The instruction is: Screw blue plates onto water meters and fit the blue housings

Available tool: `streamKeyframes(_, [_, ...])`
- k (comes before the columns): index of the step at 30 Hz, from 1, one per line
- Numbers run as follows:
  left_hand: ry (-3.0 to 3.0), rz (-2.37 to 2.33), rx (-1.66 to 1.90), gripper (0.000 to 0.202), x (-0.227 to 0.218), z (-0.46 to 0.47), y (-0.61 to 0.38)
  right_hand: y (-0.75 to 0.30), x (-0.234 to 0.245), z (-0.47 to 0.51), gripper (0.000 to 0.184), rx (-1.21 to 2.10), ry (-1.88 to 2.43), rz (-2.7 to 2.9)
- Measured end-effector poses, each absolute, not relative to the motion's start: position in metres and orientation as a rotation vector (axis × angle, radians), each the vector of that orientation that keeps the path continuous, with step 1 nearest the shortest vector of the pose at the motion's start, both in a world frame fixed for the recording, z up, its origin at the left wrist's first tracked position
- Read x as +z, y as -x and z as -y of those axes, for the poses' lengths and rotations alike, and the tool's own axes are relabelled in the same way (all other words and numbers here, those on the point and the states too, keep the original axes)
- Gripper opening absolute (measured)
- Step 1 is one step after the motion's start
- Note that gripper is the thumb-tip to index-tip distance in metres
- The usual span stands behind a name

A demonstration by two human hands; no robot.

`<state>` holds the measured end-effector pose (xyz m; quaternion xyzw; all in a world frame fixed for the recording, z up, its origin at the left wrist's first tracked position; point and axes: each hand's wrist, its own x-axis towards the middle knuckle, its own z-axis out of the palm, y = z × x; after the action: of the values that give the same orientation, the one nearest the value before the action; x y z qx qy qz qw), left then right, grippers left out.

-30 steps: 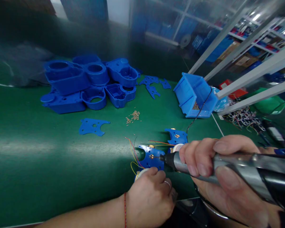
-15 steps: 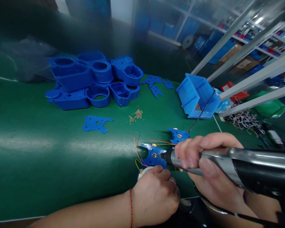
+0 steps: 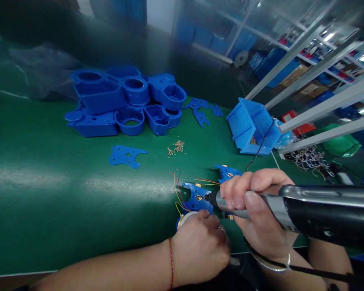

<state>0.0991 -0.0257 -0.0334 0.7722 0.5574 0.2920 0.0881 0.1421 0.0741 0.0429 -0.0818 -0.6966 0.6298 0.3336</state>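
Observation:
My right hand (image 3: 257, 206) is wrapped round an electric screwdriver (image 3: 315, 210), a silver and black tool lying nearly level. Its tip meets a brass fitting on a blue plastic plate (image 3: 189, 200). My left hand (image 3: 200, 246), fingers curled, presses at the near edge of that plate, beside a round white part (image 3: 188, 218). What its fingertips grip is hidden under the hand. Thin red, yellow and dark wires (image 3: 178, 194) run from the plate's left side. Just behind, a second blue plate (image 3: 226, 173) with brass fittings is partly covered by my right hand.
Blue plastic housings (image 3: 109, 101) are stacked at the back left. A loose blue plate (image 3: 127, 156), small screws (image 3: 177, 147) and more flat plates (image 3: 200, 108) lie on the green table. A light-blue bin (image 3: 245, 125) stands by the rack posts (image 3: 324, 103), near tangled wires (image 3: 309, 159).
The view has shifted slightly, so the table items appear a little further right. The rear of the screwdriver has swung slightly upward, while its tip stays on the same fitting.

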Motion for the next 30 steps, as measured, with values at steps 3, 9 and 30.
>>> streamKeyframes(3, [-2.300,-1.677,0.886,0.012,-0.0344,0.0253,-0.1000,-0.1417,0.0425,-0.0745,0.010,1.650,0.221,1.803])
streamKeyframes(9, [-2.296,-1.643,0.838,0.010,-0.0338,0.0237,-0.1009,-0.1435,0.0404,-0.0727,0.014,1.608,0.241,1.823])
streamKeyframes(30, [-2.281,-1.642,0.875,0.013,-0.0426,0.0237,-0.1044,-0.1370,0.0395,-0.0724,0.019,1.648,0.217,1.825])
